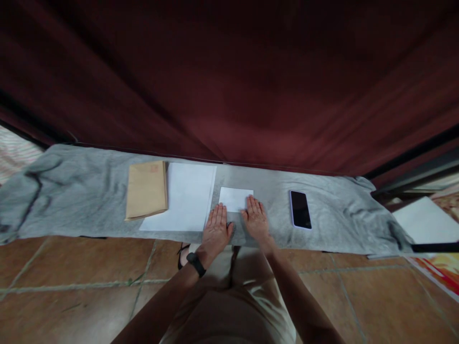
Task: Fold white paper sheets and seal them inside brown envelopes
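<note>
A small white rectangle of paper (pixel 233 197), perhaps folded, lies flat on the grey cloth in front of me. My left hand (pixel 216 227) rests palm down with fingers stretched out, its fingertips at the paper's lower left corner. On the right side, my right hand (pixel 256 219) lies flat too, fingertips over the paper's right edge. Neither hand grips anything. Left of my left hand is a stack of large white sheets (pixel 188 198), partly covered by a pile of brown envelopes (pixel 146 188).
A phone (pixel 300 210) with a dark screen lies to the right on the grey cloth (pixel 337 210). Behind the narrow surface hangs a dark red curtain (pixel 229 95). A white panel (pixel 428 220) stands at the far right, above the tiled floor (pixel 89 267).
</note>
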Demonstrator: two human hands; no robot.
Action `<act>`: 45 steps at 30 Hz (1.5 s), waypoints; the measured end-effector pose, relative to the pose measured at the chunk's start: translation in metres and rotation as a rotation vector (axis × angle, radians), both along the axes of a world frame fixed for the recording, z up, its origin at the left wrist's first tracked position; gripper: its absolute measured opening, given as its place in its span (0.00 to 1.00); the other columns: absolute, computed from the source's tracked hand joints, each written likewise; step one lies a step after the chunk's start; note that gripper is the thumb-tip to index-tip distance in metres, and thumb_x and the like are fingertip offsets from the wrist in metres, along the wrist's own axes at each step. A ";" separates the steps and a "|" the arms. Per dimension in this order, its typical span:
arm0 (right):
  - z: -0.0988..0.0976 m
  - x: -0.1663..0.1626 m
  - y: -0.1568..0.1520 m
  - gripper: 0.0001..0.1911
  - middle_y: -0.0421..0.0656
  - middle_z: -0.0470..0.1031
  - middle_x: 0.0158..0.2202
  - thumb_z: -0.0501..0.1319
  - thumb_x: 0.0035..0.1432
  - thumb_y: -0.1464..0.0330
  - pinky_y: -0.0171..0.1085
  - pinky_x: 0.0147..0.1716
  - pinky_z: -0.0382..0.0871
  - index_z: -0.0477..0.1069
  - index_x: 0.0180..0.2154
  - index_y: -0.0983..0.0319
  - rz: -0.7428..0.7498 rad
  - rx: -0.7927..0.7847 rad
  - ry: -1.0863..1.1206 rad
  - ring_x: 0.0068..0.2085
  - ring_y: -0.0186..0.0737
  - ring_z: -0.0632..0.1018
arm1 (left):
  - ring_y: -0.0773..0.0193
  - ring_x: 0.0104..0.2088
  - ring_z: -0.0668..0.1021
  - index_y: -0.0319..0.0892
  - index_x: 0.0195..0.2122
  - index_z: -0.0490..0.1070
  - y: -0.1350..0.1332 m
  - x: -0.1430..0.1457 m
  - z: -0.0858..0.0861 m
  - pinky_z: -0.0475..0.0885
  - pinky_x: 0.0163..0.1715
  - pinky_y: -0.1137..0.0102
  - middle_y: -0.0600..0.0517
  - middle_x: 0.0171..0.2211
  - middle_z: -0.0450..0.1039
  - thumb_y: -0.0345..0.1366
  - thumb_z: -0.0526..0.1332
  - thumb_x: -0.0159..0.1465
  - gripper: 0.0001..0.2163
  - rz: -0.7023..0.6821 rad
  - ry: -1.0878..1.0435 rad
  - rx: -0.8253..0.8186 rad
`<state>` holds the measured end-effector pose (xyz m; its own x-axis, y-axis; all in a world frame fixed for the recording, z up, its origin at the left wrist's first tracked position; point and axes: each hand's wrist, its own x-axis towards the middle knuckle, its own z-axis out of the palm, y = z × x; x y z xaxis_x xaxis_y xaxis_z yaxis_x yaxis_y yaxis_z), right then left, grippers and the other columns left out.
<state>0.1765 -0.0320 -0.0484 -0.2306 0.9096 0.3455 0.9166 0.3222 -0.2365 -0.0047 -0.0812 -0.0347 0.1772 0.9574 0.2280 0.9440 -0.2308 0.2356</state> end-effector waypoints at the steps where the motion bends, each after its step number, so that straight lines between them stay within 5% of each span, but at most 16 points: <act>1: -0.001 0.004 -0.001 0.30 0.56 0.60 0.70 0.48 0.75 0.61 0.53 0.68 0.54 0.54 0.70 0.70 -0.003 0.010 -0.002 0.70 0.51 0.62 | 0.46 0.72 0.58 0.23 0.68 0.55 0.000 0.000 0.002 0.55 0.70 0.52 0.30 0.70 0.55 0.40 0.51 0.72 0.29 -0.002 0.007 -0.011; 7: -0.002 0.007 -0.003 0.30 0.57 0.62 0.69 0.49 0.74 0.61 0.53 0.67 0.54 0.55 0.70 0.70 -0.003 0.031 0.004 0.69 0.52 0.62 | 0.44 0.66 0.66 0.30 0.65 0.63 0.017 -0.003 0.026 0.65 0.63 0.52 0.33 0.66 0.64 0.39 0.52 0.72 0.24 -0.023 0.147 -0.117; 15: 0.003 0.005 -0.003 0.30 0.59 0.63 0.68 0.50 0.73 0.61 0.53 0.68 0.54 0.59 0.68 0.73 -0.017 0.025 -0.042 0.69 0.54 0.63 | 0.50 0.61 0.70 0.34 0.58 0.68 0.048 -0.015 0.053 0.70 0.55 0.57 0.34 0.59 0.69 0.20 0.48 0.67 0.21 -0.277 0.316 -0.162; 20: 0.011 0.001 -0.004 0.29 0.57 0.64 0.68 0.53 0.72 0.60 0.53 0.69 0.52 0.62 0.66 0.72 0.002 0.000 -0.083 0.69 0.54 0.63 | 0.50 0.56 0.74 0.35 0.53 0.71 0.052 -0.018 0.062 0.74 0.47 0.60 0.35 0.55 0.72 0.20 0.51 0.66 0.17 -0.305 0.333 -0.173; 24: 0.026 -0.011 -0.005 0.25 0.52 0.65 0.67 0.53 0.70 0.69 0.49 0.68 0.56 0.64 0.66 0.67 0.055 -0.055 -0.065 0.67 0.48 0.67 | 0.51 0.54 0.76 0.37 0.50 0.73 0.047 -0.018 0.080 0.75 0.48 0.61 0.39 0.51 0.75 0.23 0.52 0.67 0.14 -0.324 0.285 -0.140; 27: 0.042 -0.018 -0.001 0.25 0.49 0.71 0.63 0.49 0.68 0.75 0.43 0.62 0.66 0.68 0.63 0.63 0.065 -0.113 0.092 0.61 0.44 0.74 | 0.52 0.62 0.71 0.40 0.57 0.70 0.046 -0.021 0.093 0.71 0.58 0.59 0.40 0.59 0.72 0.26 0.51 0.69 0.17 -0.287 0.091 -0.031; 31: 0.061 -0.023 0.008 0.19 0.47 0.82 0.47 0.49 0.71 0.66 0.43 0.50 0.75 0.75 0.52 0.60 -0.066 -0.158 0.691 0.47 0.46 0.82 | 0.51 0.70 0.61 0.42 0.71 0.53 0.053 -0.028 0.096 0.64 0.66 0.56 0.41 0.71 0.56 0.41 0.55 0.72 0.28 0.018 -0.420 0.101; 34: 0.065 -0.030 0.008 0.17 0.44 0.83 0.40 0.54 0.67 0.57 0.43 0.44 0.78 0.75 0.45 0.60 -0.112 -0.239 1.233 0.43 0.45 0.82 | 0.50 0.62 0.73 0.41 0.70 0.53 0.056 -0.029 0.082 0.73 0.57 0.57 0.38 0.64 0.67 0.47 0.61 0.68 0.33 0.221 -0.919 -0.118; 38: 0.057 -0.046 -0.007 0.17 0.45 0.82 0.43 0.59 0.63 0.54 0.42 0.46 0.79 0.73 0.45 0.59 -0.075 -0.335 1.582 0.45 0.43 0.82 | 0.56 0.44 0.82 0.39 0.59 0.67 0.046 -0.017 0.063 0.79 0.45 0.61 0.42 0.46 0.79 0.48 0.67 0.61 0.28 0.196 -1.432 -0.546; 41: 0.047 -0.051 -0.019 0.17 0.46 0.82 0.43 0.60 0.62 0.54 0.42 0.44 0.80 0.73 0.44 0.59 -0.056 -0.377 1.597 0.44 0.44 0.83 | 0.57 0.41 0.82 0.38 0.48 0.73 0.040 -0.011 0.056 0.78 0.40 0.65 0.44 0.41 0.80 0.45 0.70 0.56 0.22 0.161 -1.503 -0.567; 45: 0.034 -0.035 -0.023 0.18 0.48 0.81 0.46 0.61 0.60 0.55 0.42 0.43 0.79 0.71 0.46 0.60 -0.132 -0.381 1.595 0.45 0.43 0.83 | 0.59 0.35 0.81 0.38 0.46 0.72 0.051 -0.020 0.053 0.75 0.32 0.69 0.49 0.35 0.80 0.38 0.69 0.53 0.20 0.151 -1.399 -0.501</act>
